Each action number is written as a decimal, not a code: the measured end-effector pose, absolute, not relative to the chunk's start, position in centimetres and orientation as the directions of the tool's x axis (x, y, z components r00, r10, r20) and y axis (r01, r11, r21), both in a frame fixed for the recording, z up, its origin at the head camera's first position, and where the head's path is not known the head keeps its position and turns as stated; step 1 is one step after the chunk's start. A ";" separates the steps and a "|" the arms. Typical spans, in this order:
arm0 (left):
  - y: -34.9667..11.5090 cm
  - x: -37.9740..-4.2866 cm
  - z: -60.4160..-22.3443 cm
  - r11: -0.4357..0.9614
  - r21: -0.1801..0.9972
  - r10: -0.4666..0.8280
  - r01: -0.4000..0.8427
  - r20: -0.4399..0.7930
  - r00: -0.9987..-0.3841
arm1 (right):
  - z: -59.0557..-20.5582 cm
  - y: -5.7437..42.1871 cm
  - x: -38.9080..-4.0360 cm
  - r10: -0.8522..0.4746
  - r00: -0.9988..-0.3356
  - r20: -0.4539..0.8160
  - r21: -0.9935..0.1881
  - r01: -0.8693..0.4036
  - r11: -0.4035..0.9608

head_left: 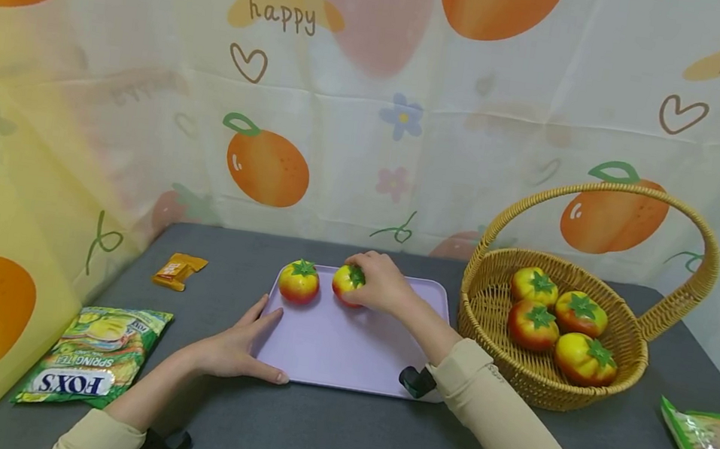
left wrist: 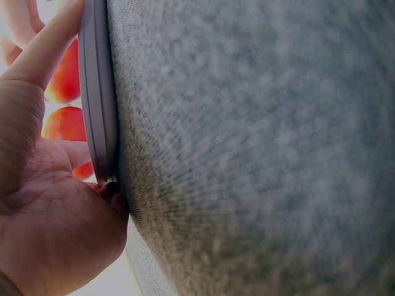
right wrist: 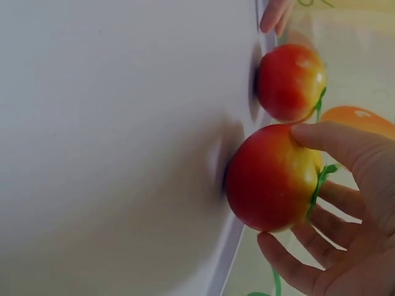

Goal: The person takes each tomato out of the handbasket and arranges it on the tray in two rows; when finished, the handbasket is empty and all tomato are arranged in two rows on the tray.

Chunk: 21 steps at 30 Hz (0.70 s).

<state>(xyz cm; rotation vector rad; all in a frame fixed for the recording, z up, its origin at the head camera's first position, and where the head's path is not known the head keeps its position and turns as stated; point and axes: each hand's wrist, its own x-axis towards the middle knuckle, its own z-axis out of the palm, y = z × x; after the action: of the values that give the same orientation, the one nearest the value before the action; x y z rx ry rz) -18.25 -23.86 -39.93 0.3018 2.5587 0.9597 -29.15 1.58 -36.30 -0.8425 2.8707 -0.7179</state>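
Nearest, the left hand (head_left: 243,346) is spread wide at the near left corner of the lilac tray (head_left: 343,355), thumb along its front edge, fingers against its left side; the tray, flat on the dark grey surface (head_left: 318,439), looks stiff and light, best steadied by its rim. Farther back, over the tray's far half, the right hand (head_left: 382,284) holds a tomato (head_left: 342,281) by its sides between thumb and fingertips; whether it touches the tray I cannot tell. It is probably light and firm, perhaps artificial, its glossy skin a little slippery, so a hold round the widest part should serve better than a tug on the calyx (head_left: 356,275). It is round, deep red below, shading to yellow beneath that green, star-shaped top. Just left of it a second tomato (head_left: 299,285), coloured alike, sits upright on the tray.
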 end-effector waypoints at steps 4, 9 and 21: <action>-23.9 -18.2 -39.9 0.742 0.668 0.329 0.062 -0.283 -0.901 | -36.3 1.4 -29.1 -0.522 -0.851 0.061 -0.441 -0.492 0.751; -23.9 -18.2 -40.0 0.743 0.666 0.328 0.064 -0.279 -0.902 | -36.4 1.4 -29.2 -0.511 -0.858 0.047 -0.435 -0.478 0.763; -23.9 -18.3 -40.1 0.738 0.671 0.336 0.068 -0.278 -0.900 | -36.5 1.3 -29.3 -0.496 -0.868 0.029 -0.446 -0.455 0.771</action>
<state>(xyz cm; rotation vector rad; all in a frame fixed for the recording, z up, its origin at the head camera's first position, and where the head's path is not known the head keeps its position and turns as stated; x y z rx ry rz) -18.32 -23.91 -40.08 0.3107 2.5566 0.9652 -29.27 1.30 -36.52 -0.7731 2.8703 -0.6873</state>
